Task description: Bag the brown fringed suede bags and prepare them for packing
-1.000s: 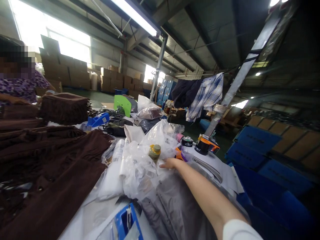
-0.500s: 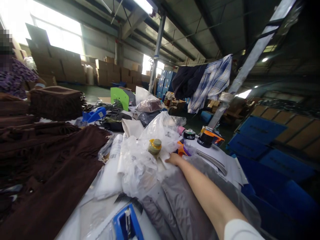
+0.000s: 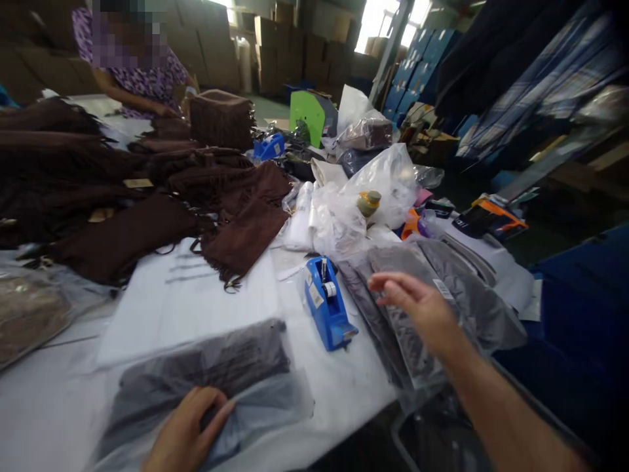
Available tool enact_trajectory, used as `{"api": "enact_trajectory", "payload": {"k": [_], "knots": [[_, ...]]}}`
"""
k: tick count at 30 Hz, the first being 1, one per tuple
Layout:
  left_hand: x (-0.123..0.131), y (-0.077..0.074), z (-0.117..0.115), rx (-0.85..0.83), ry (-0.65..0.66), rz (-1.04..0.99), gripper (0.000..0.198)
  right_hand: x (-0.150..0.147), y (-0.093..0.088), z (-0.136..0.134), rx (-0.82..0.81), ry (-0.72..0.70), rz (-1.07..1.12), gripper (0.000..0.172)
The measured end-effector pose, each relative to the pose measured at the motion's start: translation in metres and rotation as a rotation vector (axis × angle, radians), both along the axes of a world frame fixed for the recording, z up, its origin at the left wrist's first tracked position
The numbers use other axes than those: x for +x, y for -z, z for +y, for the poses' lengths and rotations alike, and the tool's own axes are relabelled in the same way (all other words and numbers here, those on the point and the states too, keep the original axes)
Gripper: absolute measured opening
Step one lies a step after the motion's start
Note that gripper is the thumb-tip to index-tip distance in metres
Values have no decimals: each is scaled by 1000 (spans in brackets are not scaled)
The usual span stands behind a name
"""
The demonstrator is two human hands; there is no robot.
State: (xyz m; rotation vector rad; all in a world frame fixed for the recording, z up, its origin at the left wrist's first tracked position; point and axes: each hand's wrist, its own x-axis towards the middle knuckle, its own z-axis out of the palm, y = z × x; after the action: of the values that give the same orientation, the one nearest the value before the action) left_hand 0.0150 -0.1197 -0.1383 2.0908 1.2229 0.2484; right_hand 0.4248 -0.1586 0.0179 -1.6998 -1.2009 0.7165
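White work table (image 3: 63, 419): a dark grey folded garment in a clear plastic bag (image 3: 206, 367) lies at the near edge, long axis running left to right, rising slightly rightward. Left hand (image 3: 189, 426) is curled on the bag's near end, apparently pinching the film; grip hard to confirm. Right hand (image 3: 417, 308) is open, fingers pointing left, above a pile of grey bagged garments (image 3: 472, 301), near a blue tape dispenser (image 3: 327, 308).

Blue tape dispenser (image 3: 328, 305); dark brown fringed suede garments (image 3: 240, 226); blue-and-white plaid shirt (image 3: 580, 85); lime-green board (image 3: 307, 118).

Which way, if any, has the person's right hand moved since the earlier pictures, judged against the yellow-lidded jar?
Yes: the right hand has drawn back from the yellow-lidded jar, toward the person, and now hovers over the bagged grey garments.
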Motion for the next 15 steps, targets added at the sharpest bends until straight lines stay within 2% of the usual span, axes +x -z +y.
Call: {"api": "enact_trajectory", "payload": {"k": [2,3,5,7,10,12,15], "knots": [[5,-9,-2,-47,-33,-11,45,-46,37,-39,-67,93,-11,46],[6,-13,-3,-45,-53,-18,46,-61,57,-50,-61,184,-25,48],[7,-16,-5,-34,-76,-32,47,-73,94,-55,-30,338,41,52],[6,-16,-6,-17,-92,-47,49,-68,118,-44,-42,369,143,56],[5,-10,-6,-1,-94,-76,51,-51,129,-22,-87,298,167,60],[4,-3,-5,6,-94,-97,53,-46,125,-13,-91,271,139,55],[4,7,-4,17,-100,-115,55,-50,115,-15,-67,247,122,49]]}}
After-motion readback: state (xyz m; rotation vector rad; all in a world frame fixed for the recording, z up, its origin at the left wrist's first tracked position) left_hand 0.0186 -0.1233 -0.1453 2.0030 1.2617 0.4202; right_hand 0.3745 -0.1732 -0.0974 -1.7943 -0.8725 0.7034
